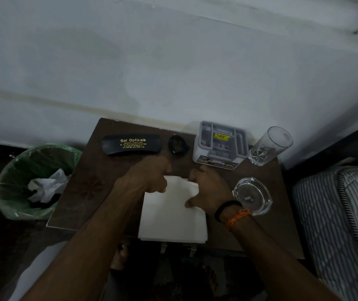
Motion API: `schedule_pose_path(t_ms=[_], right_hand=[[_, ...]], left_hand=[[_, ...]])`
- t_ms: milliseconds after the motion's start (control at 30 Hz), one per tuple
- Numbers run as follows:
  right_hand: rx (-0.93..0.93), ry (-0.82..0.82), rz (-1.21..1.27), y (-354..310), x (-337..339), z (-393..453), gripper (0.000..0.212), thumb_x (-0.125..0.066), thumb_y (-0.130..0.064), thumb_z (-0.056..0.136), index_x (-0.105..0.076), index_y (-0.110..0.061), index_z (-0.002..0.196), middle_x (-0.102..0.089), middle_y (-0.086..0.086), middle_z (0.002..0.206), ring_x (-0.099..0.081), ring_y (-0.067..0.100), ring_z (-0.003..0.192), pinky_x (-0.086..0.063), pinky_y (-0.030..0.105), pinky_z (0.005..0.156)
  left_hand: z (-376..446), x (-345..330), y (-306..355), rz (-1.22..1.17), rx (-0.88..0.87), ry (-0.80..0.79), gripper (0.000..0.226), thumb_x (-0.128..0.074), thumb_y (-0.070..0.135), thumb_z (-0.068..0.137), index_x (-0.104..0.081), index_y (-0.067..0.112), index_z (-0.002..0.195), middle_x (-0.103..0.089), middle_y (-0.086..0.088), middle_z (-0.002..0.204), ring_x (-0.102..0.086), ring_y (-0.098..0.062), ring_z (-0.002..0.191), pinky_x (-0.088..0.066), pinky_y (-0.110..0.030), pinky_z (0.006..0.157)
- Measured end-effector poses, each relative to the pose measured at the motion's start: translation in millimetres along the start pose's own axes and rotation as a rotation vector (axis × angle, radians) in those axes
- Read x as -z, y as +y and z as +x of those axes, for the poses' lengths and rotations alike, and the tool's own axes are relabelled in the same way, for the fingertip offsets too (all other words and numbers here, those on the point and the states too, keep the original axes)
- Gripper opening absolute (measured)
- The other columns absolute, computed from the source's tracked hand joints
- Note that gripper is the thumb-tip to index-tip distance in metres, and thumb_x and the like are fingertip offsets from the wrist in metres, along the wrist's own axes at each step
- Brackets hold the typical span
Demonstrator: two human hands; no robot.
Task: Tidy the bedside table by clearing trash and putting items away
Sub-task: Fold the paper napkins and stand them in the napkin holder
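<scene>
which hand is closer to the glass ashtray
The right. The right hand grips the white cloth's edge just beside the glass ashtray; the left hand holds the cloth's far corner, further over toward the bin side.

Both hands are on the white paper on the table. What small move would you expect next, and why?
Probably folding the white paper over: the left hand and right hand pinch its far edge, and it lies flat and clean, unlike the crumpled paper in the bin. It could instead be crumpled and binned.
</scene>
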State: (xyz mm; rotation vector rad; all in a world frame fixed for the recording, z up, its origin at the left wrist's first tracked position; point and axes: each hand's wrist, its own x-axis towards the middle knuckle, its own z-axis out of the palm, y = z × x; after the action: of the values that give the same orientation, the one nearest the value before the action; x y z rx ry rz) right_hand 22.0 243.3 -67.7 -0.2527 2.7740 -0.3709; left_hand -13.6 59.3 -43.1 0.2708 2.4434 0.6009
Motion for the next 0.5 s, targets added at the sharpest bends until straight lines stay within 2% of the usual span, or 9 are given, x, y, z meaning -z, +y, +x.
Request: schedule_pose_path(t_ms=[167,300,367,500], right_hand=[[0.018,0.117,0.071,-6.6,5.9,-2.7,0.037,-0.084,-0.025,0.065,-0.052,-0.027,0.083,-0.053,-0.004,0.101,-0.053,0.017,0.093,-0.039,0.029,0.071],[-0.041,0.169,0.229,-4.1,12.4,-1.5,0.031,-0.080,-0.018,0.067,-0.053,-0.030,0.068,-0.059,-0.012,0.086,-0.057,0.012,0.086,-0.035,0.022,0.064],[-0.060,0.190,0.368,-0.6,16.4,-2.0,0.032,-0.083,-0.017,0.066,-0.055,-0.031,0.065,-0.062,-0.013,0.081,-0.059,0.010,0.081,-0.038,0.020,0.063],[-0.084,0.208,0.587,6.9,21.6,-3.6,0.028,-0.087,-0.017,0.064,-0.061,-0.027,0.065,-0.066,-0.008,0.080,-0.061,0.013,0.077,-0.047,0.027,0.067]], left_hand=[[0.3,-1.2,3.7,0.014,-0.030,0.068,0.049,-0.076,0.014,0.081,-0.058,0.015,0.127,-0.057,-0.007,0.130,-0.054,-0.025,0.120,-0.046,-0.033,0.098],[0.2,0.5,3.0,-0.014,-0.052,0.128,0.050,-0.077,0.011,0.079,-0.058,0.016,0.125,-0.055,-0.005,0.131,-0.052,-0.024,0.121,-0.043,-0.032,0.096],[0.1,2.4,0.3,-0.044,-0.067,0.157,0.050,-0.079,0.010,0.076,-0.060,0.017,0.122,-0.054,-0.005,0.131,-0.051,-0.024,0.120,-0.044,-0.033,0.097],[-2.1,4.9,-2.6,-0.105,-0.093,0.199,0.040,-0.078,0.009,0.076,-0.064,0.015,0.113,-0.056,-0.002,0.122,-0.054,-0.021,0.112,-0.046,-0.031,0.090]])
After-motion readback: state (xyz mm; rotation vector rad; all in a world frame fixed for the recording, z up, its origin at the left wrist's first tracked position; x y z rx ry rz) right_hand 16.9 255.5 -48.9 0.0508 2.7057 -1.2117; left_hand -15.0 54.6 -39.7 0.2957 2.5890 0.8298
